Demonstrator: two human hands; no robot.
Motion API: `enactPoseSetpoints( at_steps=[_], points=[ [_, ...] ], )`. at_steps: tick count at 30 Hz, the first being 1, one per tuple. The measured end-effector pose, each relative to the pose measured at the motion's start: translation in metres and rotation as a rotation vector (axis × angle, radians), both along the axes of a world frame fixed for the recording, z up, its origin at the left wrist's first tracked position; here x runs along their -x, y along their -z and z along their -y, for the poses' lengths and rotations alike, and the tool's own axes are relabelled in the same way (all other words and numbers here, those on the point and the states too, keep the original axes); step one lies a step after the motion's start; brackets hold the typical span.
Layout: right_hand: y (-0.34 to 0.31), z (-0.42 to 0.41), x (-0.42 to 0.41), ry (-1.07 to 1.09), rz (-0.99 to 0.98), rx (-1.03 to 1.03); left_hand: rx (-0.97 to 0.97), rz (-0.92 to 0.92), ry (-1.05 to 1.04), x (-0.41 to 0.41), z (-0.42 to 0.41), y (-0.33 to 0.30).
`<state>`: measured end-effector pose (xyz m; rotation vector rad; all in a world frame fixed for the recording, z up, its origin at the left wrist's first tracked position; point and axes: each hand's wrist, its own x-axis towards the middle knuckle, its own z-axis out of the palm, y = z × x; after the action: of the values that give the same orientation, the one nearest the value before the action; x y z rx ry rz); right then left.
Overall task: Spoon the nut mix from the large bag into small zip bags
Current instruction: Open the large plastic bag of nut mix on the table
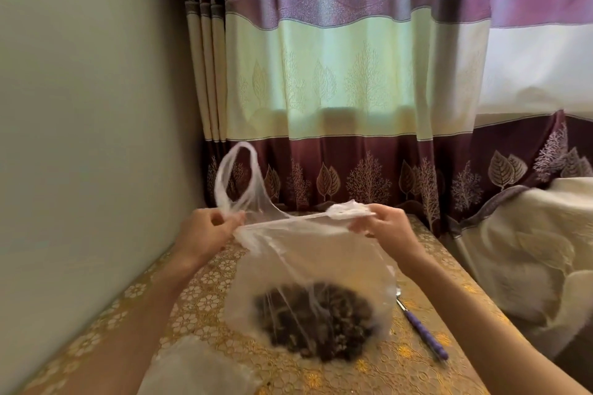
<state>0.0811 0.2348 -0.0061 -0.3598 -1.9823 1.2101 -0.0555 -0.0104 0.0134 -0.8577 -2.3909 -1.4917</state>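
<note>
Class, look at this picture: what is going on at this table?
A person is pulling open the large bag, the left hand gripping one handle and the right hand the other. The nut mix sits at its bottom. A spoon lies on the table beside it, untouched; small zip bags wait nearby.

You have two bare hands in view: your left hand [205, 229] and your right hand [385, 228], each pinching the plastic at the top of one large clear bag [317, 269]. That bag has two carrying handles: one loop [236, 176] standing up by the left hand, one bunched [348, 211] at the right. Inside it lies one dark heap of nut mix [316, 319]. One spoon with a purple handle [423, 329] lies on the one patterned table [417, 365]. One pile of small clear zip bags [195, 369] sits at the near edge; you cannot count the bags in it.
</note>
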Motion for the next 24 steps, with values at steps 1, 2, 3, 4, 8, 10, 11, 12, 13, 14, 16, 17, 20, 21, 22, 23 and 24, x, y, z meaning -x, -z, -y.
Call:
enactPoseSetpoints(
  at_steps=[1, 2, 3, 4, 8, 10, 11, 12, 13, 14, 16, 17, 20, 21, 22, 23, 24],
  points=[
    [0.001, -0.004, -0.003, -0.002, -0.007, 0.099, -0.013, 0.032, -0.049, 0.003, 0.003, 0.002],
    [0.002, -0.007, -0.006, -0.007, -0.021, 0.183, -0.073, 0.105, -0.066, 0.005, 0.003, 0.004],
    [0.004, -0.008, -0.009, -0.008, -0.040, 0.242, -0.174, 0.226, -0.048, 0.006, 0.003, 0.006],
    [0.007, -0.008, -0.012, -0.007, -0.059, 0.261, -0.295, 0.385, 0.002, 0.006, 0.004, 0.008],
    [0.022, -0.001, -0.027, -0.013, -0.019, -0.029, -0.596, 0.911, 0.279, 0.001, 0.007, 0.009],
    [0.035, 0.003, -0.037, -0.044, 0.019, -0.285, -0.633, 1.024, 0.377, -0.001, 0.008, 0.011],
    [0.043, 0.004, -0.042, -0.067, 0.051, -0.400, -0.634, 1.067, 0.423, -0.003, 0.008, 0.012],
    [0.050, 0.004, -0.045, -0.082, 0.105, -0.495, -0.631, 1.103, 0.466, -0.005, 0.008, 0.015],
    [0.057, 0.003, -0.047, -0.085, 0.176, -0.573, -0.626, 1.128, 0.499, -0.008, 0.008, 0.017],
    [0.064, 0.002, -0.048, -0.076, 0.252, -0.646, -0.627, 1.145, 0.516, -0.009, 0.008, 0.019],
    [0.077, 0.002, -0.050, -0.038, 0.407, -0.794, -0.673, 1.190, 0.509, -0.010, 0.007, 0.027],
    [0.083, 0.002, -0.051, -0.012, 0.470, -0.859, -0.710, 1.225, 0.493, -0.009, 0.007, 0.032],
    [0.097, -0.004, -0.058, 0.025, 0.580, -0.952, -0.761, 1.298, 0.484, -0.007, 0.008, 0.046],
    [0.098, -0.006, -0.060, 0.021, 0.587, -0.951, -0.794, 1.291, 0.503, -0.006, 0.009, 0.050],
    [0.099, -0.007, -0.061, 0.020, 0.580, -0.940, -0.852, 1.273, 0.527, -0.004, 0.010, 0.055],
    [0.098, -0.007, -0.061, 0.021, 0.565, -0.930, -0.928, 1.252, 0.557, -0.001, 0.010, 0.060],
    [0.097, -0.006, -0.061, 0.019, 0.557, -0.919, -1.002, 1.236, 0.614, 0.002, 0.010, 0.064]
  ],
)
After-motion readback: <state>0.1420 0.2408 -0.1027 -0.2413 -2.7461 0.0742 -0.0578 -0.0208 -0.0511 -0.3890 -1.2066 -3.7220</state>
